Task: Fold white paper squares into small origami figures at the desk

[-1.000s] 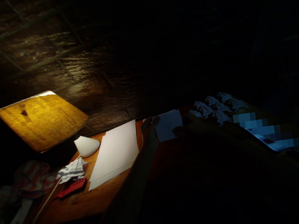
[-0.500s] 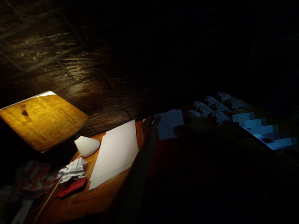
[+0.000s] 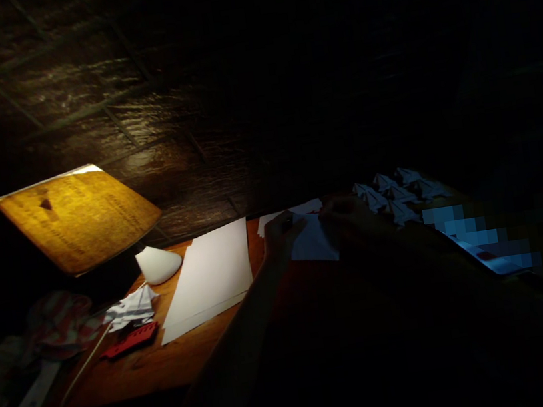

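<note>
A small white sheet of paper (image 3: 313, 241) is held up between my two hands at the middle of the view, over the dark part of the table. My left hand (image 3: 280, 230) grips its upper left side, fingers closed. At the upper right edge, my right hand (image 3: 348, 213) is in deep shadow, its fingertips pinched on the paper. Just behind the hands lie more white sheets (image 3: 268, 221), partly covered by them. Several folded paper figures (image 3: 395, 194) stand in a group to the right of my right hand.
On the left stands a lamp with a yellow shade (image 3: 82, 220) and a white base (image 3: 159, 264). A stack of white paper (image 3: 211, 276), crumpled paper (image 3: 133, 306) and a red slotted object (image 3: 132, 341) lie near it. A lit phone (image 3: 486, 257) lies on the right.
The sheet has tilted and come slightly toward me, uncovering the sheets behind. My right hand has shifted from its lower right side up to its upper right edge.
</note>
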`<state>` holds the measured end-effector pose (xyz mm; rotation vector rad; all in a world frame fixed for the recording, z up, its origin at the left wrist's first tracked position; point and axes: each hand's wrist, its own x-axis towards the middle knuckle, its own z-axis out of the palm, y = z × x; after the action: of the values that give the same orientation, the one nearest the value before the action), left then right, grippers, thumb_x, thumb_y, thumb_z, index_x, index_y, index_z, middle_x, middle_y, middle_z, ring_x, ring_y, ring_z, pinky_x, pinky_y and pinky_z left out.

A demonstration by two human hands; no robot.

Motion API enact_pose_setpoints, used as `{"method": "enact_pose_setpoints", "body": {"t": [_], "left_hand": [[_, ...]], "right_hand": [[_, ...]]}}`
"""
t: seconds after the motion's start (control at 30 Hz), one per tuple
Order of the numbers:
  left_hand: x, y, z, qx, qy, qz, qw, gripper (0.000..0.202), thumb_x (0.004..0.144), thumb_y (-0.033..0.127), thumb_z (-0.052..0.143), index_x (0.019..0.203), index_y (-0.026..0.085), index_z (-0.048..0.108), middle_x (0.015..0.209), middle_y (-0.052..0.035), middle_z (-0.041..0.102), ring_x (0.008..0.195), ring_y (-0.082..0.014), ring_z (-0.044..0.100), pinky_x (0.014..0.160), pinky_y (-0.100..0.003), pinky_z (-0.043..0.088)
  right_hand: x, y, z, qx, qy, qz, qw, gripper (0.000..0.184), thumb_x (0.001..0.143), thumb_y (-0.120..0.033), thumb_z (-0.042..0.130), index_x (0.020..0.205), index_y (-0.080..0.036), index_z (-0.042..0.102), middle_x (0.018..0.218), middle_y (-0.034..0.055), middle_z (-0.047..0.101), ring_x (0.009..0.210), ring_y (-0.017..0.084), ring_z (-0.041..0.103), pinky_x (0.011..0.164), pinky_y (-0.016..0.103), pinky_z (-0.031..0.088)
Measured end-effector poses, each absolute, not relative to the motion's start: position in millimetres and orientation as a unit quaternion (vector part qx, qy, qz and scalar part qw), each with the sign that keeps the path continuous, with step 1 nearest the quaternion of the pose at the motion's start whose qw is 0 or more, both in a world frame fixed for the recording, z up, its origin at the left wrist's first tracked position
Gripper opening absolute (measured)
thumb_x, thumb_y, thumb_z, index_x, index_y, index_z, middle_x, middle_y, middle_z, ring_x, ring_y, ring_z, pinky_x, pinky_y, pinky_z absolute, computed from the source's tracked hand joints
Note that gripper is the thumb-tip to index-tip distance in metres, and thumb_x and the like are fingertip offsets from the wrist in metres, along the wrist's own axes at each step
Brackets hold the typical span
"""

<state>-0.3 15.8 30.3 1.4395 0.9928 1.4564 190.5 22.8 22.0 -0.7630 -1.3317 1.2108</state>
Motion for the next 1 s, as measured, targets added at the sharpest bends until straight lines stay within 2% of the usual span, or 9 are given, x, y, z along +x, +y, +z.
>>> {"method": "enact_pose_setpoints", "body": {"t": [0.27,0.53,0.7,0.87,1.0], "left_hand": [[3,6,37,0.597,0.396,0.560,0.416,0.028,0.066,0.040,0.084,0.068,0.016,0.069,0.066,-0.0005,0.062,0.061,-0.0133,0.054,0.057,-0.024,0.038],[4,7,36,0.601,0.402,0.560,0.405,0.024,0.061,0.037,0.082,0.064,0.018,0.068,0.062,0.0006,0.058,0.059,-0.0128,0.049,0.055,-0.023,0.035],[8,5,33,0.614,0.399,0.538,0.417,0.020,0.066,0.036,0.079,0.068,0.018,0.070,0.060,0.0013,0.056,0.052,-0.0100,0.044,0.051,-0.023,0.028],[7,5,30,0.619,0.399,0.534,0.415,0.023,0.069,0.039,0.080,0.072,0.018,0.072,0.064,0.0003,0.060,0.056,-0.0118,0.049,0.053,-0.023,0.033],[8,5,31,0.627,0.389,0.540,0.405,0.020,0.068,0.036,0.080,0.069,0.018,0.071,0.068,-0.0010,0.063,0.059,-0.0126,0.052,0.055,-0.024,0.034]], "right_hand": [[191,21,22,-0.326,-0.583,0.518,0.534,0.037,0.065,-0.050,0.084,0.069,-0.017,0.067,0.068,0.0012,0.062,0.064,0.013,0.053,0.063,0.028,0.042],[188,24,18,-0.315,-0.620,0.511,0.505,0.034,0.067,-0.048,0.081,0.070,-0.017,0.068,0.072,0.0019,0.064,0.067,0.014,0.056,0.068,0.030,0.044],[189,22,23,-0.321,-0.653,0.477,0.493,0.034,0.068,-0.049,0.077,0.068,-0.017,0.067,0.070,0.0028,0.064,0.067,0.015,0.056,0.066,0.029,0.044],[190,22,23,-0.330,-0.661,0.460,0.493,0.037,0.072,-0.053,0.074,0.069,-0.017,0.066,0.068,0.0016,0.061,0.063,0.014,0.053,0.063,0.028,0.042],[191,22,24,-0.326,-0.680,0.443,0.485,0.035,0.073,-0.051,0.074,0.068,-0.017,0.066,0.070,0.0024,0.063,0.066,0.015,0.055,0.065,0.029,0.044]]}}
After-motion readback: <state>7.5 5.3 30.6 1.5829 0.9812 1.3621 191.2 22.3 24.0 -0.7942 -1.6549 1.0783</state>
